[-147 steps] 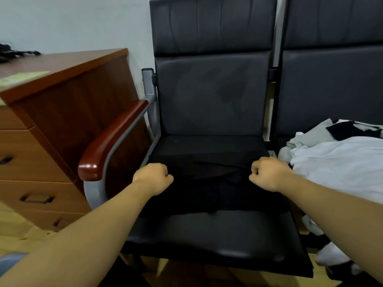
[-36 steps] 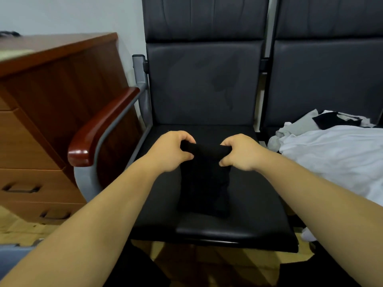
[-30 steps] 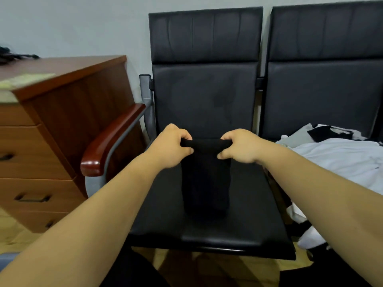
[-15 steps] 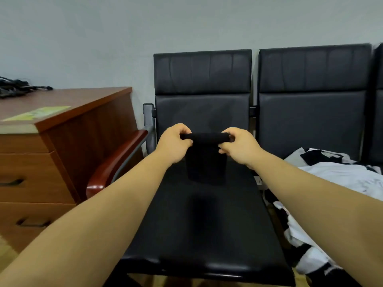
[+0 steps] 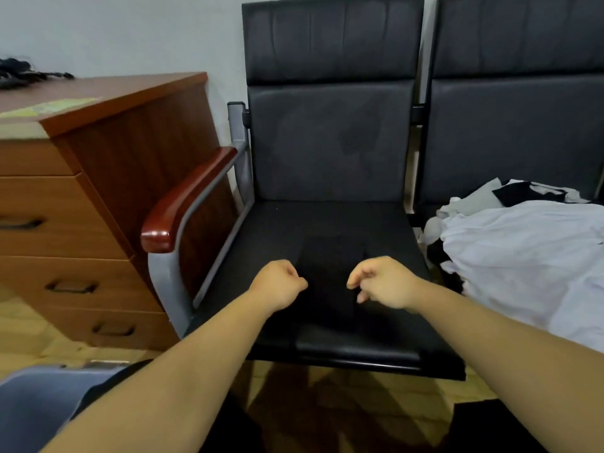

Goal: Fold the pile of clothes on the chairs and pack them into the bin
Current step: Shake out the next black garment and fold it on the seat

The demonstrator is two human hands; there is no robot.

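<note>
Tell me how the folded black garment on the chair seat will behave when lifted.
Probably floppy: the black garment lies flat, moulded to the seat. Likely light, being thin cloth. Nothing binds the fold, so it may fall open if lifted by one edge.

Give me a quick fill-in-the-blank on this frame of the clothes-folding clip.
The black garment lies flat on the ____ of the armrest chair.
The left hand and right hand flank the ____.
The clothes pile lies on the other chair, to the person's ____.
Missing: seat; garment; right.
</note>
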